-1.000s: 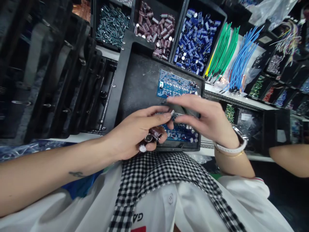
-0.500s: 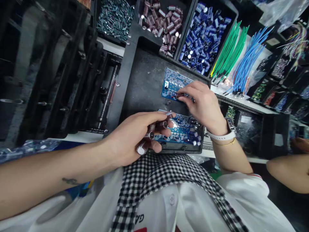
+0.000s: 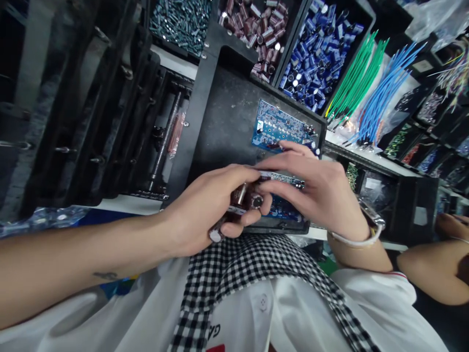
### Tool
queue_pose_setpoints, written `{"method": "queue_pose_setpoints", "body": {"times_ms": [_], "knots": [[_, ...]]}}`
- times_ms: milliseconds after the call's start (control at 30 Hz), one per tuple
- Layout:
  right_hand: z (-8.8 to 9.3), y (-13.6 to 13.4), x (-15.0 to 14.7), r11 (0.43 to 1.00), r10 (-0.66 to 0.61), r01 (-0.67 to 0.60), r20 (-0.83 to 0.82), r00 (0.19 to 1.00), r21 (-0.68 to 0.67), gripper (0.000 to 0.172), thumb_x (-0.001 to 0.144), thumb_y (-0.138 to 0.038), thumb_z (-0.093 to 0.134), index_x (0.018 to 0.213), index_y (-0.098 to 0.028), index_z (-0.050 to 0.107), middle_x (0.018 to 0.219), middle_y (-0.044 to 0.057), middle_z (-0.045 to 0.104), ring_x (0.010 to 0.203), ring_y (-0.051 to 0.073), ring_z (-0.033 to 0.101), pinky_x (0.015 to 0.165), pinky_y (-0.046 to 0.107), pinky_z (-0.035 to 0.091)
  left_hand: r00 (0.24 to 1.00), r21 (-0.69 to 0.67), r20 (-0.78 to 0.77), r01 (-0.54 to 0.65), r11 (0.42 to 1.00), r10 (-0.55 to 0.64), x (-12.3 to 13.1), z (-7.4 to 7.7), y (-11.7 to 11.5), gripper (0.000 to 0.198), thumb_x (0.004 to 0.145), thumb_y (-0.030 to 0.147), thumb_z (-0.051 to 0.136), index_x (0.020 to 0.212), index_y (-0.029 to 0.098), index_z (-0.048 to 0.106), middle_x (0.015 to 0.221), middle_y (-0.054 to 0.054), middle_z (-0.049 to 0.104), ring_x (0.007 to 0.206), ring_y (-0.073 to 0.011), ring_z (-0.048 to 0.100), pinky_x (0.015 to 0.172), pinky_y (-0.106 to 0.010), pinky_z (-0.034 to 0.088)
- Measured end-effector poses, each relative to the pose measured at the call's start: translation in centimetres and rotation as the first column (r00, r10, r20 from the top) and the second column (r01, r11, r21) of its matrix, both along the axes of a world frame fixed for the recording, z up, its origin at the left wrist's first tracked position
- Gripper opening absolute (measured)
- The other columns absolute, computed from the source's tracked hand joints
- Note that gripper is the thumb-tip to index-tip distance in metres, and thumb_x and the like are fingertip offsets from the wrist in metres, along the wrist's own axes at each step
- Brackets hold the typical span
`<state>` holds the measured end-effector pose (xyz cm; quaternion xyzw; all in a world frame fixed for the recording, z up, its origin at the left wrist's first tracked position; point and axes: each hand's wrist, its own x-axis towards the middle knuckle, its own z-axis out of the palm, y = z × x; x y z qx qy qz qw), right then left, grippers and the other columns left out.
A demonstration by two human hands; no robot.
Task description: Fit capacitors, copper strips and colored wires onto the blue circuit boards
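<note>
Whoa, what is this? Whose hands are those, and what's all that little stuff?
There's no robot here, just a person's own two bare hands. The camera is worn on the person's head, so you look down just as they do. In front is a black tray with two blue circuit boards: a far board and a near board, both partly hidden by the hands. The left hand holds several brown cylinders. The right hand has its fingertips beside the left thumb; whether they grip anything is hard to see. Beyond the tray are bins of brown pieces and blue pieces, plus green wires.
</note>
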<state>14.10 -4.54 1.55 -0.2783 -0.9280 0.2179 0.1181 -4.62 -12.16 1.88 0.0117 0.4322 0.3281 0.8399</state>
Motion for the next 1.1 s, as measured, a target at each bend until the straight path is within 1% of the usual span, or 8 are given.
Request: {"method": "queue_pose_setpoints", "body": {"times_ms": [167, 300, 433, 567, 767, 933, 1033, 1100], "knots": [[-2.2, 2.0, -1.1, 0.978, -0.127, 0.115, 0.061, 0.990, 0.172, 0.019, 0.097, -0.021, 0.053, 0.107, -0.027, 0.067, 0.107, 0.002, 0.073, 0.102, 0.022, 0.066, 0.113, 0.052, 0.036, 0.997, -0.095, 0.009, -0.078, 0.992, 0.079, 0.0, -0.3, -0.2, 0.010, 0.092, 0.024, 0.056, 0.093, 0.016, 0.061, 0.076, -0.003, 0.056, 0.047, -0.0067, 0.047, 0.030, -0.011, 0.024], [-4.0, 3.9, -1.5, 0.981, -0.121, 0.104, 0.098, 0.988, 0.163, 0.020, 0.095, -0.018, 0.053, 0.108, -0.027, 0.066, 0.103, 0.003, 0.072, 0.100, 0.024, 0.065, 0.108, 0.051, 0.041, 0.994, -0.109, 0.040, -0.099, 0.989, 0.104, -0.3, -0.9, -0.3, 0.011, 0.093, 0.020, 0.055, 0.096, 0.015, 0.063, 0.078, -0.002, 0.056, 0.046, -0.0050, 0.046, 0.030, -0.010, 0.024], [-3.6, 3.7, -1.7, 0.982, -0.108, 0.088, 0.114, 0.988, 0.165, 0.017, 0.096, -0.020, 0.053, 0.106, -0.024, 0.066, 0.101, 0.004, 0.071, 0.099, 0.024, 0.064, 0.099, 0.048, 0.047, 0.997, -0.073, 0.050, -0.060, 0.996, 0.064, -0.5, -0.9, -0.4, 0.008, 0.095, 0.020, 0.053, 0.093, 0.015, 0.059, 0.083, -0.005, 0.062, 0.045, -0.0055, 0.048, 0.029, -0.009, 0.023], [-3.1, 3.6, -1.8, 0.977, -0.080, 0.046, 0.157, 0.984, 0.209, 0.016, 0.097, -0.021, 0.053, 0.105, -0.023, 0.066, 0.098, 0.005, 0.069, 0.097, 0.023, 0.063, 0.095, 0.044, 0.049, 0.998, -0.035, 0.033, -0.045, 0.998, 0.047, -0.6, -0.7, -0.6, 0.017, 0.097, 0.025, 0.052, 0.083, 0.015, 0.052, 0.073, -0.004, 0.059, 0.040, -0.0048, 0.042, 0.029, -0.010, 0.022], [-3.2, 4.6, -2.1, 0.958, 0.060, -0.117, 0.216, 0.975, 0.262, 0.019, 0.100, -0.027, 0.049, 0.102, -0.026, 0.068, 0.101, 0.004, 0.071, 0.100, 0.021, 0.063, 0.109, 0.049, 0.041, 0.985, -0.009, 0.011, -0.171, 0.985, 0.171, -0.7, -1.2, -0.5, 0.005, 0.092, 0.014, 0.052, 0.093, 0.016, 0.056, 0.073, -0.001, 0.052, 0.044, -0.0049, 0.042, 0.030, -0.009, 0.023], [-0.1, 0.1, -1.0, 0.995, -0.020, 0.019, 0.013, 1.000, 0.096, 0.029, 0.098, -0.034, 0.055, 0.125, -0.028, 0.062, 0.115, 0.004, 0.070, 0.109, 0.022, 0.065, 0.098, 0.044, 0.051, 0.976, 0.018, 0.002, -0.217, 0.976, 0.217, -0.2, -0.1, -1.1, 0.009, 0.093, 0.013, 0.047, 0.090, 0.016, 0.055, 0.072, -0.001, 0.051, 0.043, -0.0052, 0.042, 0.029, -0.009, 0.021], [1.5, -4.4, 0.4, 0.999, -0.027, 0.027, 0.006, 1.000, 0.022, 0.026, 0.099, -0.030, 0.054, 0.123, -0.030, 0.063, 0.111, 0.001, 0.072, 0.106, 0.021, 0.067, 0.102, 0.044, 0.050, 0.988, -0.069, 0.102, -0.113, 0.991, 0.119, 0.9, 0.9, -3.5, 0.012, 0.097, 0.022, 0.049, 0.091, 0.016, 0.058, 0.067, 0.001, 0.050, 0.038, -0.0049, 0.040, 0.028, -0.010, 0.022], [1.2, -6.5, 1.2, 0.996, -0.071, 0.071, 0.002, 0.997, 0.049, 0.022, 0.098, -0.026, 0.054, 0.117, -0.029, 0.065, 0.107, 0.001, 0.073, 0.101, 0.020, 0.068, 0.108, 0.045, 0.045, 0.979, -0.168, 0.198, -0.024, 0.985, 0.058, 1.9, 0.9, -5.7, 0.015, 0.097, 0.027, 0.051, 0.094, 0.016, 0.060, 0.070, 0.000, 0.054, 0.041, -0.0072, 0.048, 0.031, -0.013, 0.035]]}}
